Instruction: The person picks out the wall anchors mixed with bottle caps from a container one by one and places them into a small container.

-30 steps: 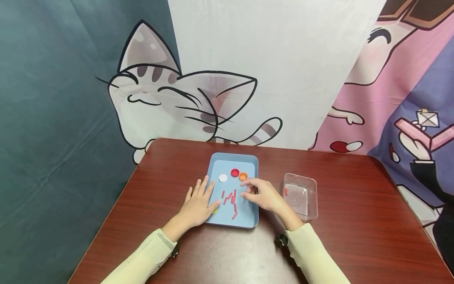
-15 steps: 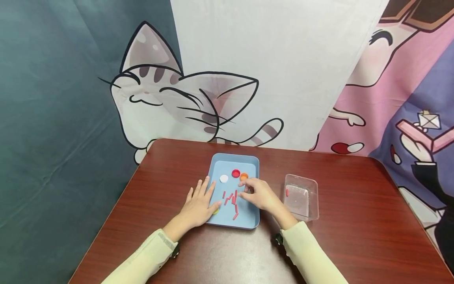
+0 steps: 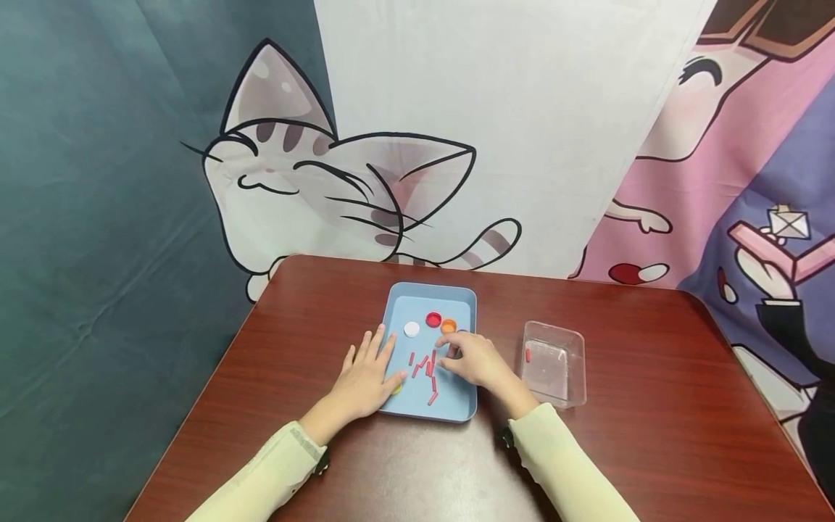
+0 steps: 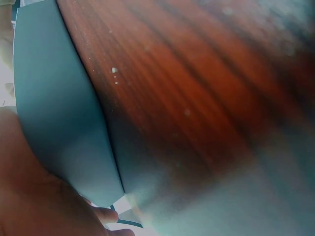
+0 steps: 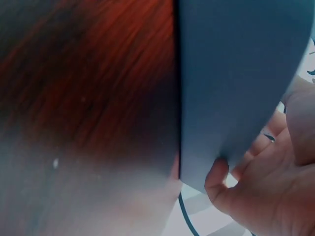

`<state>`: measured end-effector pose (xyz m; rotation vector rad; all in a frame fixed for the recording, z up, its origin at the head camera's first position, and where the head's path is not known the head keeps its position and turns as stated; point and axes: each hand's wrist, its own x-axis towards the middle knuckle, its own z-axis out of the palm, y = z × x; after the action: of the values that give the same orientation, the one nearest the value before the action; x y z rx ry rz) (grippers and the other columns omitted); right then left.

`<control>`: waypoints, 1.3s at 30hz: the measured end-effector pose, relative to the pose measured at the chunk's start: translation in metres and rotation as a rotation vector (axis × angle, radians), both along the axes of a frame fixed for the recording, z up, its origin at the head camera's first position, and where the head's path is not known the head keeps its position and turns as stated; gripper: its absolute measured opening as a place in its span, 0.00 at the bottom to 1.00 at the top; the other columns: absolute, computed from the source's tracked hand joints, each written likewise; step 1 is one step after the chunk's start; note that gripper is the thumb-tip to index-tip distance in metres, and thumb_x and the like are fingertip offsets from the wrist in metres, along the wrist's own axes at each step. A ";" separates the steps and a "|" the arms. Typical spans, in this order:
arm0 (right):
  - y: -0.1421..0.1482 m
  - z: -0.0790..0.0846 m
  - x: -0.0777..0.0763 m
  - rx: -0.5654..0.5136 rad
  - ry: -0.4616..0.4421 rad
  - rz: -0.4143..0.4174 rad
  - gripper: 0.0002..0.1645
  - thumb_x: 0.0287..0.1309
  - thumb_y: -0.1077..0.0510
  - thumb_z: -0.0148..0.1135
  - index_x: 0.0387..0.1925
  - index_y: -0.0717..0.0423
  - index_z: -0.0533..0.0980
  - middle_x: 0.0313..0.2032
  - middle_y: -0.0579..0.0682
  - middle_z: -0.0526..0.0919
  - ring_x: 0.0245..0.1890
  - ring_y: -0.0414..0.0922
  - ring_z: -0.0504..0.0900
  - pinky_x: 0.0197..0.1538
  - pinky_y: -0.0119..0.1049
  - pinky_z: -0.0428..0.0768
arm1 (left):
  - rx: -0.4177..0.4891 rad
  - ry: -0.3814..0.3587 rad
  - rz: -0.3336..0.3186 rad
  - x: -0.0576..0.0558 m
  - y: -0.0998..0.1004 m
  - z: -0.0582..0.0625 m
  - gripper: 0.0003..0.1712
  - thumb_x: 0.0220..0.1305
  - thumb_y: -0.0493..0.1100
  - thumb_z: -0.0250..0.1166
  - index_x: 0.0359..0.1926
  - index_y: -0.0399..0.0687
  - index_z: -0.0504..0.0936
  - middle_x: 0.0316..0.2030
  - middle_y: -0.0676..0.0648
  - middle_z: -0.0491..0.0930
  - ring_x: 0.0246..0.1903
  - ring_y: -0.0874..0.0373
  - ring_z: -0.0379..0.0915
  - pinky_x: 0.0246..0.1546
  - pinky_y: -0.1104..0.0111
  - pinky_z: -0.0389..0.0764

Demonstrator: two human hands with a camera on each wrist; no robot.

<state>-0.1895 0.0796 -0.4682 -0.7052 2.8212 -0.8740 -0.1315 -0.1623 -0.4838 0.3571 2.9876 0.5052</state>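
Observation:
A blue tray [image 3: 457, 406] lies on the table with several short red sticks [image 3: 433, 384] scattered across its lower half. My left hand [image 3: 362, 380] rests with spread fingers over the tray's left rim, its thumb by a partly covered yellow-green disc [image 3: 396, 389]. My right hand [image 3: 479, 359] reaches over the opposite rim, forefinger and thumb bent and apart beside the upright-lying sticks. In the right wrist view the tray's outer wall [image 5: 236, 73] runs past the hand's curled fingers.
White [image 3: 412, 329], red [image 3: 433, 319] and orange [image 3: 449, 326] round caps lie in the tray's far half, a purple edge [image 3: 462, 331] showing behind my right hand. A clear plastic box [image 3: 574, 391] with one red stick [image 3: 528, 355] stands right of the tray on the brown table [image 3: 652, 391].
My right hand has shifted a little to the left and lower, bringing its thumb and forefinger closer to the red sticks. The left hand stays in place.

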 end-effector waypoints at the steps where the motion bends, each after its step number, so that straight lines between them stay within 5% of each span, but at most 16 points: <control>1: -0.001 -0.001 -0.001 0.017 0.005 -0.011 0.15 0.56 0.52 0.76 0.45 0.48 0.84 0.25 0.38 0.76 0.29 0.38 0.74 0.40 0.42 0.70 | -0.004 0.000 -0.001 0.000 0.000 0.000 0.46 0.73 0.66 0.53 0.80 0.47 0.53 0.81 0.41 0.41 0.79 0.38 0.38 0.72 0.36 0.48; 11: -0.010 -0.005 -0.002 0.101 -0.003 -0.060 0.17 0.54 0.49 0.77 0.46 0.42 0.85 0.21 0.37 0.75 0.27 0.37 0.74 0.38 0.43 0.62 | -0.002 0.012 -0.010 0.000 -0.001 -0.001 0.45 0.73 0.65 0.53 0.79 0.46 0.55 0.81 0.40 0.43 0.78 0.37 0.39 0.72 0.36 0.49; 21: -0.014 -0.007 0.001 0.117 0.023 -0.075 0.16 0.53 0.49 0.78 0.45 0.42 0.86 0.21 0.37 0.75 0.29 0.37 0.75 0.38 0.44 0.64 | -0.011 0.011 -0.007 0.000 0.000 0.000 0.44 0.74 0.64 0.53 0.80 0.46 0.54 0.81 0.40 0.42 0.78 0.37 0.39 0.72 0.37 0.49; 29: -0.018 -0.012 0.000 0.153 0.045 -0.104 0.16 0.52 0.47 0.78 0.43 0.41 0.86 0.21 0.37 0.76 0.32 0.40 0.76 0.53 0.63 0.71 | -0.008 0.011 -0.007 0.000 0.000 0.002 0.44 0.74 0.64 0.54 0.80 0.46 0.54 0.81 0.40 0.42 0.78 0.37 0.39 0.72 0.37 0.49; 39: -0.022 -0.010 0.001 0.188 0.035 -0.138 0.16 0.53 0.47 0.77 0.44 0.41 0.86 0.22 0.37 0.79 0.34 0.42 0.79 0.51 0.58 0.72 | 0.002 0.002 0.003 0.000 0.001 0.001 0.45 0.73 0.63 0.55 0.80 0.48 0.54 0.81 0.41 0.41 0.79 0.38 0.38 0.73 0.37 0.48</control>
<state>-0.1884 0.0575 -0.4786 -0.5112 2.9606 -0.6080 -0.1316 -0.1618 -0.4826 0.3528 2.9901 0.5092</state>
